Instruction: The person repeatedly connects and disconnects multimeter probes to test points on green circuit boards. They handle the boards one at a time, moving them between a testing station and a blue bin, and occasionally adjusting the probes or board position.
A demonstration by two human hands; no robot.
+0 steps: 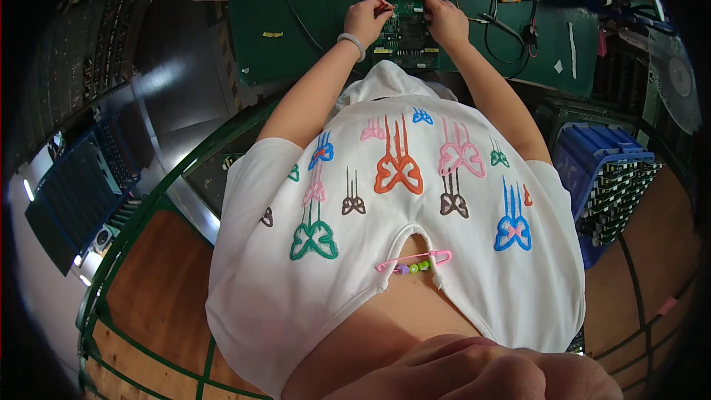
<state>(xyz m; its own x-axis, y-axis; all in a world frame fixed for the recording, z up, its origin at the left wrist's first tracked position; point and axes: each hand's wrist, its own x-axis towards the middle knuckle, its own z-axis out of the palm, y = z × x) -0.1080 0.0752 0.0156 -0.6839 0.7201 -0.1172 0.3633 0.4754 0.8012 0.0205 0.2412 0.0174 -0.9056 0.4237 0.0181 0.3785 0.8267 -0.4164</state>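
While both forearms reach to the far edge of the head view, the left hand [366, 18] has its fingers curled around a red probe [383, 4] set on the green circuit board [404, 11], and the right hand [444, 21] is closed with fingertips pressed to the board's right side; whether it grips a probe I cannot tell. The board lies flat on the green mat [296, 22], with black and red leads [503, 0] trailing right. Probing looks under way, not finished. On the right, a blue crate [592, 152] holds stacked boards.
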